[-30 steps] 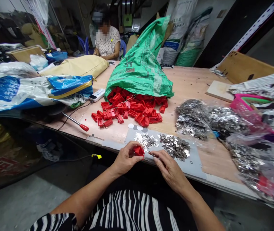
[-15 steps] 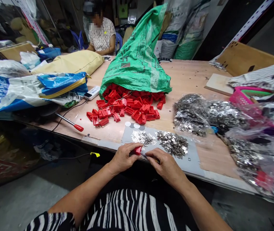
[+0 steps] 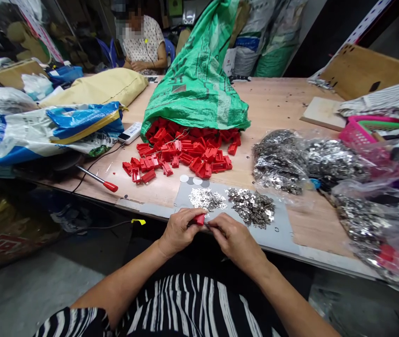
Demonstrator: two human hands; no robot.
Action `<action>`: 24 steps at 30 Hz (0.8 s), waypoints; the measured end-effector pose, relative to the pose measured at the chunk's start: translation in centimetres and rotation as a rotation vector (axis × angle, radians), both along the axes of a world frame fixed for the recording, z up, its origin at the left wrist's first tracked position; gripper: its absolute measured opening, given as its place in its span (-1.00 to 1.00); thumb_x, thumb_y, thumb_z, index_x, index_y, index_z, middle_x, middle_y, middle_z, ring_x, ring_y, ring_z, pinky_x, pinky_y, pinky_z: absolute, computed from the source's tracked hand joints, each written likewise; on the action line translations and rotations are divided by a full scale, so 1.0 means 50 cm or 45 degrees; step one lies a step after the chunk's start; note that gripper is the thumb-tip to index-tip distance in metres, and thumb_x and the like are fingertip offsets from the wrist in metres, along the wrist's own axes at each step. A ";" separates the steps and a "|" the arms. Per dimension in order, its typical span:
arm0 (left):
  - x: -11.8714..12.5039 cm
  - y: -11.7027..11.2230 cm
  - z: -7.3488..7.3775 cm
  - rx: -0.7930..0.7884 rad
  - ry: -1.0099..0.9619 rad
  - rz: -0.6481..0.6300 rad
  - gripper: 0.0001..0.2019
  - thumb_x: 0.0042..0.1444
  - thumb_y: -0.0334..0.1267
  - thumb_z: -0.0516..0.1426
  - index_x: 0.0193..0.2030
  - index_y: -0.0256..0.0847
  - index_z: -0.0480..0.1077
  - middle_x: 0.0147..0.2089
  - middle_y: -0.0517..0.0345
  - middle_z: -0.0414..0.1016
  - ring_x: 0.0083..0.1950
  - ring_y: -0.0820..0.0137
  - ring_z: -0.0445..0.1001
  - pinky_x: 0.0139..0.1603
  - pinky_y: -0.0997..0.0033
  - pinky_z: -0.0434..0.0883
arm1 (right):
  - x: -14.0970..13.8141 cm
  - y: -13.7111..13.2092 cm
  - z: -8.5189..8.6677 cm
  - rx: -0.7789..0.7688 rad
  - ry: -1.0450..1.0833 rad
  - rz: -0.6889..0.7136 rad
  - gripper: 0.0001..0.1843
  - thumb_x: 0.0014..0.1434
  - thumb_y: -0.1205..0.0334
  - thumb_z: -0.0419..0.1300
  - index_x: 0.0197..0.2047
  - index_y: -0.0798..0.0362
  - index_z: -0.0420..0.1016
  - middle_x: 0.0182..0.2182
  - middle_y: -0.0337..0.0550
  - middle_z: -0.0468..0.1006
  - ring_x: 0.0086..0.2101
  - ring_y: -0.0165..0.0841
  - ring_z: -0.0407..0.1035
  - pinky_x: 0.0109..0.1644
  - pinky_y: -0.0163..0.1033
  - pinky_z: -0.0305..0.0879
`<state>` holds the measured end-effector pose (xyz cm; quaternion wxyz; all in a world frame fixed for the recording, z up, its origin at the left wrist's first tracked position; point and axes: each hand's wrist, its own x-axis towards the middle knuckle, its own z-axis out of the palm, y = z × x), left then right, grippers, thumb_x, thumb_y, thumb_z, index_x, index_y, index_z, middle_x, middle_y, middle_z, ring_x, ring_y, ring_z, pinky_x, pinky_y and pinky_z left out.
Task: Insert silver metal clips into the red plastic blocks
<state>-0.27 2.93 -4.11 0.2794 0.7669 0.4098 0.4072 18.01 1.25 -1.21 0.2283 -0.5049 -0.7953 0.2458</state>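
Observation:
My left hand [image 3: 177, 230] is closed on a small red plastic housing [image 3: 199, 219], gripped between thumb and fingers over the table's front edge. Close against it, my right hand [image 3: 236, 238] pinches a slim metal tool [image 3: 206, 225] whose tip meets the housing's near end. Most of that tool is hidden by the fingers, so its exact kind is unclear. Just beyond the hands lie a pile of bright flat metal pieces [image 3: 202, 198] and a darker pile of metal pieces [image 3: 253, 207], both on a grey sheet [image 3: 283, 232].
Red housings [image 3: 185, 157] spill from a green woven sack [image 3: 195, 103]. Clear bags of metal parts [image 3: 279, 159] fill the right side, near a pink basket [image 3: 357, 133]. A red-tipped lever [image 3: 110, 186] sticks out at left. Across the table sits another person [image 3: 145, 44].
The view has shifted slightly. Less of the metal tool shows between my hands, and my right fingers sit closer to the red housing, which stays in my left hand.

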 end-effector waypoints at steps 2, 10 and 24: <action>0.000 -0.002 -0.002 -0.019 -0.003 0.017 -0.67 0.09 -0.34 0.21 0.02 -0.13 0.41 -0.06 0.10 0.57 -0.05 0.32 0.51 0.00 0.30 0.44 | -0.013 -0.001 0.000 -0.005 -0.029 -0.036 -0.79 0.19 0.44 0.05 -0.21 0.03 0.46 -0.29 -0.12 0.50 -0.28 -0.33 0.42 -0.18 -0.24 0.36; -0.012 0.005 -0.003 -0.111 0.017 -0.025 -0.63 0.06 -0.34 0.22 0.04 -0.11 0.41 -0.03 0.09 0.55 0.00 0.29 0.50 0.06 0.25 0.42 | 0.013 0.012 0.015 -0.122 0.161 -0.062 -0.84 0.19 0.35 0.09 -0.29 0.01 0.49 -0.36 -0.18 0.53 -0.32 -0.35 0.41 -0.21 -0.25 0.31; -0.014 0.008 -0.007 -0.111 -0.001 -0.072 -0.62 0.08 -0.35 0.21 0.07 -0.12 0.39 -0.02 0.09 0.55 0.00 0.32 0.49 0.06 0.27 0.40 | 0.018 0.013 0.016 -0.162 0.080 -0.040 -0.85 0.19 0.33 0.10 -0.31 0.02 0.51 -0.35 -0.17 0.54 -0.32 -0.34 0.41 -0.22 -0.24 0.30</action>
